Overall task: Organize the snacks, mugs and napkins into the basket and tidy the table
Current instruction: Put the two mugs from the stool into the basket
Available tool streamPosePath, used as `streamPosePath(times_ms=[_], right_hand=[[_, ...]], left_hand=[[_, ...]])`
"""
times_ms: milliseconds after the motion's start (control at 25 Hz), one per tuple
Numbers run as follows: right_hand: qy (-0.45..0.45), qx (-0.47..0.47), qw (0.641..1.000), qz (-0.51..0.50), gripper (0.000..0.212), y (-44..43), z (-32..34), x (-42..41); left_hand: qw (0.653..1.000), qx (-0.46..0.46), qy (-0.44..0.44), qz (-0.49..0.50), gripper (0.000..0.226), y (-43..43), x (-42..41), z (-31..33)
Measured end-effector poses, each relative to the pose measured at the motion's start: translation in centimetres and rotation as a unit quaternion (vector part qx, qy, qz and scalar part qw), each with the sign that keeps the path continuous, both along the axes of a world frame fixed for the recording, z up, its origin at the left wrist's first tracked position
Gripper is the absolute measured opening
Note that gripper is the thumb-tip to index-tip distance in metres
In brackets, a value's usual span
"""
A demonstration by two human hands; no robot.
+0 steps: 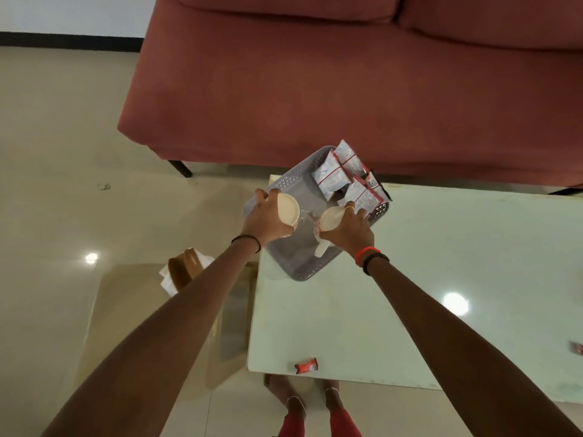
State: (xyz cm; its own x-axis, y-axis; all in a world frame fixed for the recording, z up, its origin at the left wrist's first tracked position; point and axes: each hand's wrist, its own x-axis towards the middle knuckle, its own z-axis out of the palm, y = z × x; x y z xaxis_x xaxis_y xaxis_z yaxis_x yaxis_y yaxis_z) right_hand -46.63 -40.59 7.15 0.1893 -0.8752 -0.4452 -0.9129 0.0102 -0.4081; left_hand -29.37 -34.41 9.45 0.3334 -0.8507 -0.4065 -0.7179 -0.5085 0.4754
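A grey perforated basket [303,274] sits at the far left corner of the white table [394,294]. Several white snack packets [339,173] with red stripes fill its far right end. My left hand [263,220] holds a cream mug [287,211] over the basket's left side, tilted so its inside faces up. Over the basket's middle, my right hand [347,228] grips a second cream mug [328,220] with a red pattern; its handle [321,249] points down towards me. A small red snack wrapper [305,364] lies at the table's near edge.
A red sofa [347,89] stands just behind the table. To the left, a lower glass table [126,310] carries a brown holder with white napkins [179,272]. Another red packet [577,348] lies at the right edge. My feet show below the table.
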Motion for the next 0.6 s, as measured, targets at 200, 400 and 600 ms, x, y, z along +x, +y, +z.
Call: streamPosePath(times_ms=[200,400,600], right_hand=[[0.003,-0.003,1.0,0.016,0.093,-1.8,-3.5,-0.1],[-0.001,0.003,1.0,0.024,0.094,-3.0,-5.4,0.0],[0.01,0.011,1.0,0.022,0.092,-3.6,-6.5,0.0]], left_hand=[[1.0,0.016,0.005,-0.012,0.091,-5.2,-1.2,-5.6],[1.0,0.025,-0.005,-0.017,0.093,-7.9,-1.2,-9.0],[0.999,0.026,0.019,-0.032,0.092,-9.6,-0.7,-10.3]])
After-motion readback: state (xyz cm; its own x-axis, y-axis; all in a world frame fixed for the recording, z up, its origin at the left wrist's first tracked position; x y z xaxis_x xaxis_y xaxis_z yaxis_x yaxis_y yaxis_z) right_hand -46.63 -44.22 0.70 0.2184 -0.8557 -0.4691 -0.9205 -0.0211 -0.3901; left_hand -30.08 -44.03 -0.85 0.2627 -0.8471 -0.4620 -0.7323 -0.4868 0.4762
